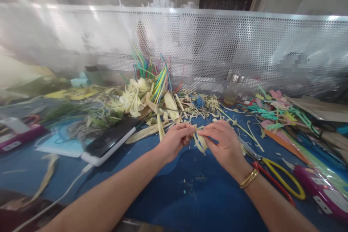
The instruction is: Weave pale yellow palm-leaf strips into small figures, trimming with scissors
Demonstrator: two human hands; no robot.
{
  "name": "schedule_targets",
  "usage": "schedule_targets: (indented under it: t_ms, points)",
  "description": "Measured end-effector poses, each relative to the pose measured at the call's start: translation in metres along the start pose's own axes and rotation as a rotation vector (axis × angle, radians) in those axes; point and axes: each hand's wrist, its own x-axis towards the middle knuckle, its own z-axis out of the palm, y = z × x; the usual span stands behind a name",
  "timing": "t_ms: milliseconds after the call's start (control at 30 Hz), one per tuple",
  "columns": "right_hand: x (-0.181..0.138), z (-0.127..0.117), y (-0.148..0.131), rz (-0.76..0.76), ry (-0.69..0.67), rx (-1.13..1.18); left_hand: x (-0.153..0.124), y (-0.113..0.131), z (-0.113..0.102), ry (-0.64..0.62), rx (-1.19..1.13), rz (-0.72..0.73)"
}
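Note:
A pale yellow-green strip of dried husk (201, 144) hangs in a loop between my two hands, above the blue tabletop (190, 195). My left hand (178, 139) pinches one end of it between thumb and forefinger, the other fingers curled. From the right, my right hand (223, 141) pinches the strip close by, with its fingertips nearly touching those of the left. Part of the strip is hidden behind the fingers. Scissors (272, 175) with one red and one yellow handle lie just right of my right wrist, which wears a gold bracelet (249, 178).
A phone on a white power bank (110, 141) lies left, trailing a cable. Husk scraps (171, 107) and coloured stems (150, 69) pile up behind. A glass bottle (233, 88) stands before the perforated metal screen (174, 40). Purple devices (319, 188) and colourful cutouts (280, 110) lie right.

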Motion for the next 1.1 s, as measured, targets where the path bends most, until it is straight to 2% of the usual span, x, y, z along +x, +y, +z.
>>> schedule_targets:
  t_ms: [200,400,533,700,867,1000,1100]
  points:
    - [-0.002,0.001,0.001,0.089,0.04,-0.056,-0.002,0.001,0.001,-0.028,0.224,0.16]
    - [-0.002,0.006,0.005,0.172,0.095,0.102,-0.005,0.002,0.0,-0.086,0.363,0.182]
    - [-0.003,0.007,0.005,0.193,0.025,0.177,-0.004,0.002,-0.001,-0.151,0.369,0.185]
    - [-0.007,0.007,0.005,0.289,-0.069,0.14,-0.004,0.004,-0.002,-0.179,0.352,0.183]
    - [-0.005,0.007,0.002,0.395,-0.026,0.256,-0.003,0.003,-0.004,-0.22,0.157,0.098]
    - [-0.005,0.011,-0.007,0.57,0.036,0.508,-0.002,-0.002,-0.002,-0.262,0.124,0.2]
    - [-0.008,0.019,-0.012,0.633,0.075,0.662,-0.002,-0.005,0.003,-0.206,0.124,0.283]
